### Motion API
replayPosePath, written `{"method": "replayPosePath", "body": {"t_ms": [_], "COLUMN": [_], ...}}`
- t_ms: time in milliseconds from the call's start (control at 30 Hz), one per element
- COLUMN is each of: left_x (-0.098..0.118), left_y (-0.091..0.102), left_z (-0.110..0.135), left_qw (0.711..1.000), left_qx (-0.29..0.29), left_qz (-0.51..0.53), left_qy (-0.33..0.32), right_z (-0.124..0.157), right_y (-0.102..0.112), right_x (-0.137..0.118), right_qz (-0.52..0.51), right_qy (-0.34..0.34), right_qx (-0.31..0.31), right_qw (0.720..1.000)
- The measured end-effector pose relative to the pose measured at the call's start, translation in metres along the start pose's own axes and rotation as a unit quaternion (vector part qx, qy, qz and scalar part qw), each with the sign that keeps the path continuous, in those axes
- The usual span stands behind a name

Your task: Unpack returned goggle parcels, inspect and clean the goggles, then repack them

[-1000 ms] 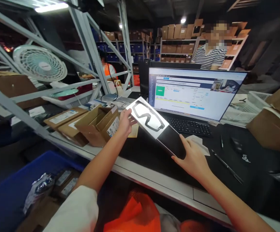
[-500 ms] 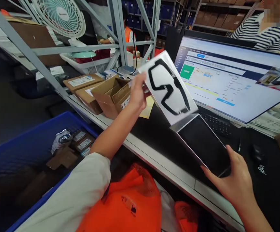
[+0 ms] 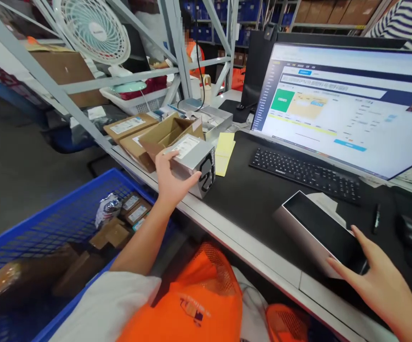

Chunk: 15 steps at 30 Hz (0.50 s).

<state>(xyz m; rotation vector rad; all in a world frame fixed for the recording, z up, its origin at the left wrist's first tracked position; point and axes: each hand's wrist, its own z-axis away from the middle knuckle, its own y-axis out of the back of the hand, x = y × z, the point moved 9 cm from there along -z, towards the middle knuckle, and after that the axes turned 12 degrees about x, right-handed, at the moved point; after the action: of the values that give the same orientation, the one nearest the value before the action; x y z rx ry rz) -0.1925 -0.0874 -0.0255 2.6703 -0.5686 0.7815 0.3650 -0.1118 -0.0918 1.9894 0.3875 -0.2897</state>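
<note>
My left hand [image 3: 173,183] is closed on a white box lid [image 3: 199,154], thumb on the near side and fingers over the top. A label shows on the lid's upper face, and a black outline is printed on its end. The lid is at the table's front edge, beside an open brown carton [image 3: 172,133]. My right hand [image 3: 375,268] grips the near end of a white box base [image 3: 305,237] with a black inside. That base is tilted over the black desk mat. Behind it lies a piece of white paper [image 3: 325,204].
A keyboard [image 3: 305,173], a pen [image 3: 376,218] and a mouse [image 3: 410,230] lie before the monitor [image 3: 337,109]. Yellow paper [image 3: 223,154] is by the cartons. Below left stands a blue crate [image 3: 60,204] with packages. A metal frame [image 3: 120,76] crosses the left side.
The left hand has carried the lid left and down, away from the base, to beside the cartons. The right hand and the base have shifted right and slightly down in view.
</note>
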Motion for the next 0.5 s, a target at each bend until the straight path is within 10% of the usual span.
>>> {"method": "replayPosePath", "body": {"t_ms": [133,267,500], "left_x": [-0.017,-0.017,-0.022], "left_y": [0.006,0.007,0.001], "left_z": [0.000,-0.006,-0.010], "left_qw": [1.000,0.996,0.997], "left_qx": [0.022,0.074,0.070], "left_qz": [-0.012,0.000,-0.007], "left_qy": [-0.008,-0.041,-0.031], "right_z": [-0.010,-0.040,-0.114], "right_y": [0.021,0.023,-0.144], "right_x": [-0.047,-0.153,-0.300], "right_qz": [-0.008,-0.072,0.074], "right_qy": [0.092,0.209,0.246], "right_qx": [0.035,-0.022,-0.326], "right_qw": [0.995,0.975,0.910]}}
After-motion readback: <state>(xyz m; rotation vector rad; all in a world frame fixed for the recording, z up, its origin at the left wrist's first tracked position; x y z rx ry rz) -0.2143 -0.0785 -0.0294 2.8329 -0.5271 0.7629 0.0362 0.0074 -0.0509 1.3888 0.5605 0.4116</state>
